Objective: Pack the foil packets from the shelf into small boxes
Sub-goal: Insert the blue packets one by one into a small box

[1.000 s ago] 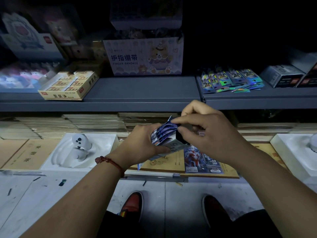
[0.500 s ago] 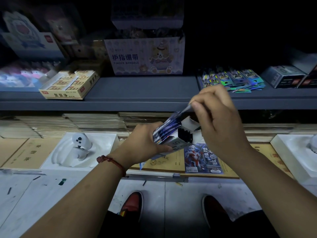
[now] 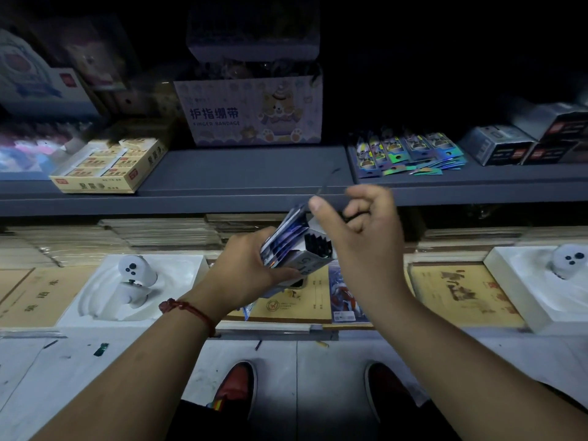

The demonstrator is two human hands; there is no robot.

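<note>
On the long grey metal shelf [image 3: 241, 173], a fanned row of shiny holographic foil packets [image 3: 410, 152] lies at the right, long axes running front to back. Below its edge, the left hand [image 3: 251, 268] grips a small open-topped grey cardboard box [image 3: 310, 254] and blue packets, tilted up and right. The right hand [image 3: 366, 240] hovers beside it, fingers loosely curled, holding nothing discernible through blur.
</note>
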